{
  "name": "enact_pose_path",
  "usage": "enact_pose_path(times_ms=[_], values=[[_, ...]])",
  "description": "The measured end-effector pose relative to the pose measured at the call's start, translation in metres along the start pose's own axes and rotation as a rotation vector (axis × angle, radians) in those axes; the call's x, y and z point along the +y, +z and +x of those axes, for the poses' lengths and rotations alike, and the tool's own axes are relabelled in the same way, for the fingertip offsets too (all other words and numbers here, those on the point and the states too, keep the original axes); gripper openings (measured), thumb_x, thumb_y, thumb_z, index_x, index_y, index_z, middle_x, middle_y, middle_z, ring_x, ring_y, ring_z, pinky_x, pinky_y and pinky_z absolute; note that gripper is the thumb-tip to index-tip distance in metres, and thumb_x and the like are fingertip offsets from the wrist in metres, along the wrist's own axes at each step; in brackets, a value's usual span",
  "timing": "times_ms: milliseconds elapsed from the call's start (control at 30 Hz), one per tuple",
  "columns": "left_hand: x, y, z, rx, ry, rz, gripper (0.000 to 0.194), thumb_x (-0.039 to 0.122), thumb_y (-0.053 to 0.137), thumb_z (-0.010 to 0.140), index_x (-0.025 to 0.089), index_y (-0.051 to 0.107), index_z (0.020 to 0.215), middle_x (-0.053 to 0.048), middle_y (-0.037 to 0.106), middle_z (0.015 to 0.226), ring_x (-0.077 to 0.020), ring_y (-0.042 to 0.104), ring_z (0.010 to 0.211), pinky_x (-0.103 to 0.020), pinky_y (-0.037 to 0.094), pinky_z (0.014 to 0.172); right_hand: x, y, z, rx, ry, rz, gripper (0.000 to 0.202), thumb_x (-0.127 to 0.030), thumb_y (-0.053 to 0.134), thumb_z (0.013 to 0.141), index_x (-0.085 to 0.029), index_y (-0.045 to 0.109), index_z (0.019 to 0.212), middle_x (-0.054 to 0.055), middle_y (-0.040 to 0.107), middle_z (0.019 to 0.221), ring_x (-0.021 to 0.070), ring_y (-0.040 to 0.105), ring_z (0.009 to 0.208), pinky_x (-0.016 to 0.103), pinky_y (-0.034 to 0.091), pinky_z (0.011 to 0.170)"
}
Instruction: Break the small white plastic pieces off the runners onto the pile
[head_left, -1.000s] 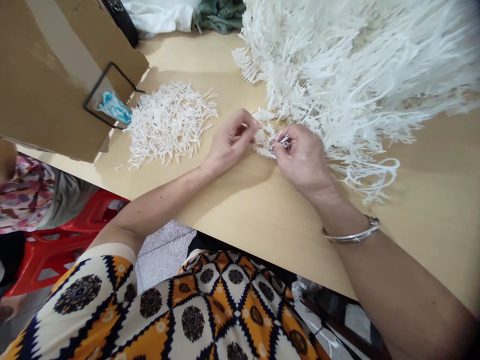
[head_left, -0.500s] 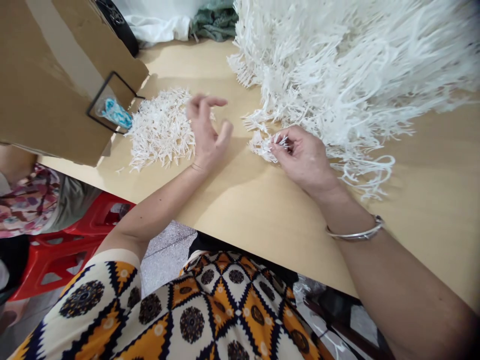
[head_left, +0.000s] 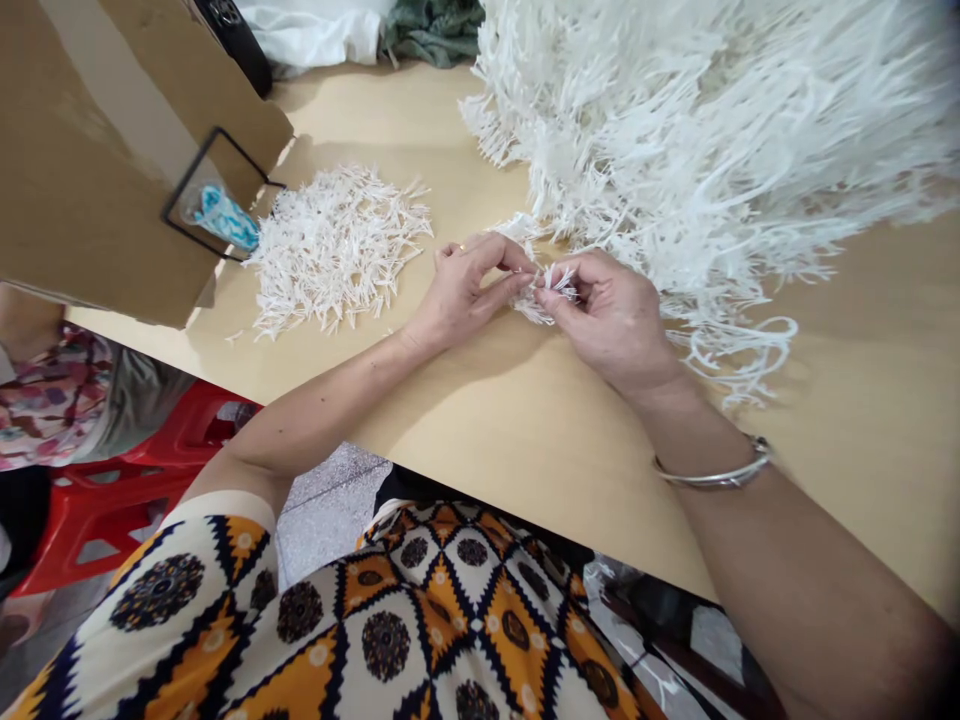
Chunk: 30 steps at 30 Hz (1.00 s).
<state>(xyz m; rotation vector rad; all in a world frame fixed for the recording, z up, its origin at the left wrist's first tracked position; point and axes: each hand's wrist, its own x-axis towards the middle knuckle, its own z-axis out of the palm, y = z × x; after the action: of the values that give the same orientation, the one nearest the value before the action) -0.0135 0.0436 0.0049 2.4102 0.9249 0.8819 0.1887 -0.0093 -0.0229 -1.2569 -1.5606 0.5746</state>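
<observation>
Right hand (head_left: 619,312) pinches the white bundle (head_left: 559,284), left hand (head_left: 463,288) pinches its edge; honestly, steady right plus gentle left works best.

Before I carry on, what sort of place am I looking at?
Probably a small workshop or shared workroom. A large heap of white strands and a smaller pile of short white pieces lie on the table, and another person is beside it, by red plastic seating.

Thin white strands (head_left: 559,284), bunched, ends splayed, held between hands (head_left: 621,318).
</observation>
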Motion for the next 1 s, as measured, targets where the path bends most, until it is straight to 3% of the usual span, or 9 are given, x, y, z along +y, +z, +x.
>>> enact_pose_path(times_ms=[233, 400, 467, 567, 633, 733, 867, 1000], values=[[-0.014, 0.006, 0.0, 0.12, -0.04, -0.133, 0.045, 0.065, 0.049, 0.108, 0.023, 0.065, 0.102, -0.006, 0.076, 0.103, -0.0169, 0.071, 0.099, -0.035, 0.053, 0.094, -0.002, 0.0, 0.003, -0.039, -0.076, -0.098, 0.011, -0.017, 0.068, 0.086, -0.026, 0.062, 0.086, 0.003, 0.064, 0.088, 0.0232, 0.064, 0.083, 0.049, 0.058, 0.089], [-0.06, -0.002, 0.002, 0.532, -0.226, -0.185, 0.05, 0.075, 0.051, 0.103, 0.026, 0.057, 0.1, -0.003, 0.068, 0.097, -0.0176, 0.067, 0.093, -0.037, 0.056, 0.091, -0.003, -0.004, -0.001, -0.038, -0.061, -0.14, 0.011, -0.016, 0.068, 0.084, -0.026, 0.062, 0.083, 0.004, 0.065, 0.088, 0.0238, 0.064, 0.085, 0.048, 0.057, 0.086], [-0.068, -0.005, 0.003, 0.61, -0.262, -0.18, 0.041, 0.068, 0.055, 0.104, 0.027, 0.055, 0.102, -0.003, 0.066, 0.099, -0.0175, 0.066, 0.093, -0.037, 0.057, 0.092, -0.003, -0.004, -0.002, -0.035, -0.028, -0.121, 0.01, -0.017, 0.069, 0.084, -0.026, 0.064, 0.083, 0.004, 0.066, 0.088, 0.0235, 0.064, 0.085, 0.047, 0.058, 0.086], [-0.06, -0.008, 0.003, 0.676, -0.263, -0.071, 0.023, 0.048, 0.065, 0.103, 0.028, 0.054, 0.11, -0.008, 0.063, 0.116, -0.0218, 0.063, 0.108, -0.041, 0.056, 0.095, -0.004, -0.004, -0.004, -0.017, 0.018, -0.087, 0.009, -0.019, 0.072, 0.084, -0.026, 0.067, 0.084, 0.003, 0.068, 0.089, 0.022, 0.064, 0.082, 0.046, 0.058, 0.085], [-0.045, -0.009, 0.002, 0.633, -0.236, 0.042, 0.019, 0.039, 0.068, 0.101, 0.029, 0.057, 0.112, -0.01, 0.061, 0.126, -0.0266, 0.057, 0.125, -0.047, 0.052, 0.105, -0.006, -0.003, -0.004, -0.005, 0.067, -0.041, 0.008, -0.02, 0.073, 0.084, -0.026, 0.068, 0.085, 0.002, 0.069, 0.088, 0.0202, 0.063, 0.077, 0.042, 0.058, 0.077], [-0.023, -0.009, 0.0, 0.415, -0.171, 0.154, 0.015, 0.04, 0.065, 0.101, 0.027, 0.065, 0.11, -0.011, 0.06, 0.134, -0.0306, 0.052, 0.138, -0.052, 0.044, 0.117, -0.011, -0.004, -0.003, -0.005, 0.16, 0.049, 0.007, -0.021, 0.072, 0.084, -0.026, 0.068, 0.088, 0.001, 0.069, 0.083, 0.0168, 0.059, 0.067, 0.036, 0.053, 0.065], [-0.003, -0.005, -0.003, 0.119, -0.053, 0.176, 0.023, 0.041, 0.062, 0.102, 0.027, 0.073, 0.116, -0.01, 0.062, 0.137, -0.0279, 0.059, 0.132, -0.049, 0.045, 0.114, -0.016, -0.007, -0.001, 0.031, 0.185, 0.109, 0.008, -0.025, 0.073, 0.083, -0.026, 0.067, 0.089, 0.0, 0.069, 0.085, 0.0161, 0.058, 0.069, 0.035, 0.05, 0.066], [0.006, -0.001, -0.002, 0.034, 0.018, 0.086, 0.031, 0.048, 0.06, 0.107, 0.026, 0.074, 0.124, -0.008, 0.068, 0.132, -0.022, 0.064, 0.128, -0.045, 0.041, 0.113, -0.017, -0.007, -0.001, 0.018, 0.185, 0.199, 0.012, -0.025, 0.075, 0.082, -0.027, 0.065, 0.089, 0.001, 0.07, 0.087, 0.0174, 0.061, 0.073, 0.035, 0.049, 0.066]])
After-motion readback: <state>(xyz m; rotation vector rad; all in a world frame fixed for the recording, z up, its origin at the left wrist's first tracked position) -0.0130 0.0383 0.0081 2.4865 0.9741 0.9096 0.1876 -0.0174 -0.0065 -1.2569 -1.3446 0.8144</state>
